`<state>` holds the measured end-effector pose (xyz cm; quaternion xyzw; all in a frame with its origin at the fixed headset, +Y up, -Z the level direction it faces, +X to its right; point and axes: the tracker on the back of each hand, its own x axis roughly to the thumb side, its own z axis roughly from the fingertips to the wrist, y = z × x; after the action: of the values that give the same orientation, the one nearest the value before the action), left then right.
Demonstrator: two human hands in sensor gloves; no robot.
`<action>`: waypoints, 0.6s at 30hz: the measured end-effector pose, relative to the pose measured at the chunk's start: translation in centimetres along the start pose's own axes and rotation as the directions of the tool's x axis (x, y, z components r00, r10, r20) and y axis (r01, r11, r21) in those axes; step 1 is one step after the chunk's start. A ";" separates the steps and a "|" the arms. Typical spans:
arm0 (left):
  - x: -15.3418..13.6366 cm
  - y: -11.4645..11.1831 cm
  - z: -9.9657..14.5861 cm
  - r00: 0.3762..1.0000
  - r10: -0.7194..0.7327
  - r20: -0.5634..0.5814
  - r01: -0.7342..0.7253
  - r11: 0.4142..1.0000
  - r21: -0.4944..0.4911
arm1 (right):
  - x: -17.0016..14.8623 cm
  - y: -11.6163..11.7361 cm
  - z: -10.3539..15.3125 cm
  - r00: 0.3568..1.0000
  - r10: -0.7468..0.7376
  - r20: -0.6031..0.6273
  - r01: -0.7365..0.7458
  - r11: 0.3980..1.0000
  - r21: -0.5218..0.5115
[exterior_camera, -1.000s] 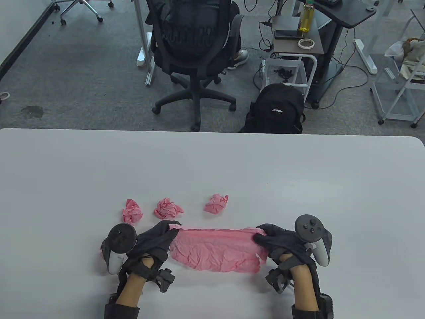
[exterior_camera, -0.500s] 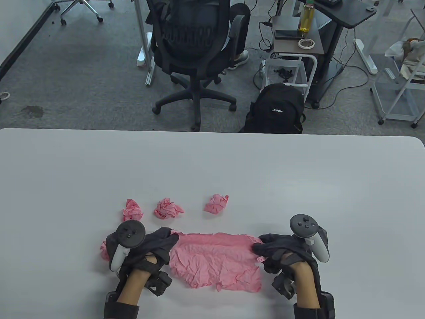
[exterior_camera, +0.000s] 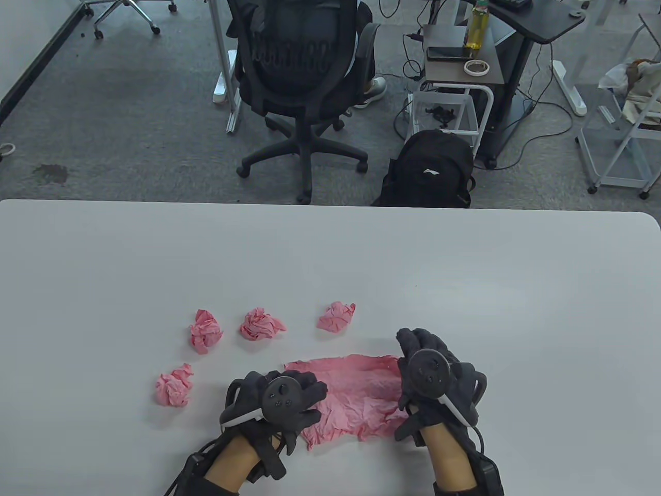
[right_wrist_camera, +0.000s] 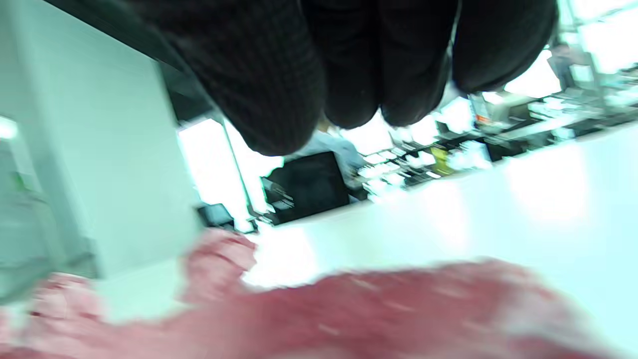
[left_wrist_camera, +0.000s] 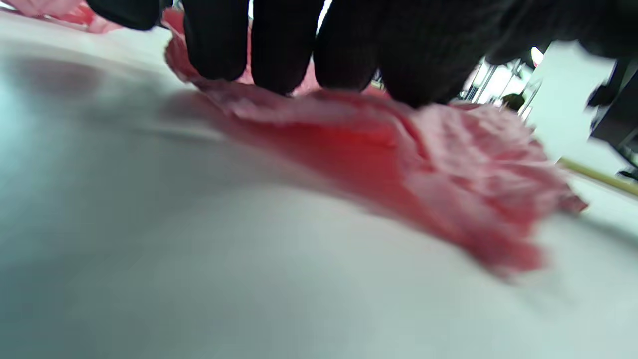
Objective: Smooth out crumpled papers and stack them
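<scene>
White table [exterior_camera: 465, 268], near edge: left hand [exterior_camera: 281, 400] and right hand [exterior_camera: 431, 369] spread flat on thin, tear-prone pink sheet [exterior_camera: 361, 392]; best pinched at corners.

On the table [exterior_camera: 465, 268], near its front edge, lies the opened sheet [exterior_camera: 361, 398]; the left hand [exterior_camera: 279, 400] rests on the sheet's left part, the right hand [exterior_camera: 431, 372] over its right edge; behind the sheet, three crumpled balls sit in a row, left [exterior_camera: 205, 331], middle [exterior_camera: 261, 324] and right [exterior_camera: 336, 316]; a fourth ball [exterior_camera: 175, 385] lies left of the left hand, well apart from the sheet.
</scene>
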<state>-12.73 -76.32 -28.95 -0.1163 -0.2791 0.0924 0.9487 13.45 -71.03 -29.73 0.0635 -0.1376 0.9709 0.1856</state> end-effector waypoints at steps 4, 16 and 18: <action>-0.5 -0.8 -0.3 1.000 -0.024 -0.010 0.023 0.998 -0.061 | 4.7 4.9 0.9 0.977 -0.099 0.188 0.027 0.935 0.352; -0.5 -1.5 -0.4 0.998 -0.052 -0.017 0.047 0.973 -0.225 | -2.4 6.8 -0.8 0.988 0.029 -0.153 0.071 0.787 0.613; -0.7 -1.5 -0.5 0.999 -0.033 -0.021 0.026 0.961 -0.275 | -3.9 6.2 -1.1 0.982 0.062 -0.180 0.068 0.771 0.633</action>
<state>-12.84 -78.02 -29.26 -0.2438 -0.2787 0.0370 0.9282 14.66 -77.61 -32.97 0.0294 0.2173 0.9613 0.1670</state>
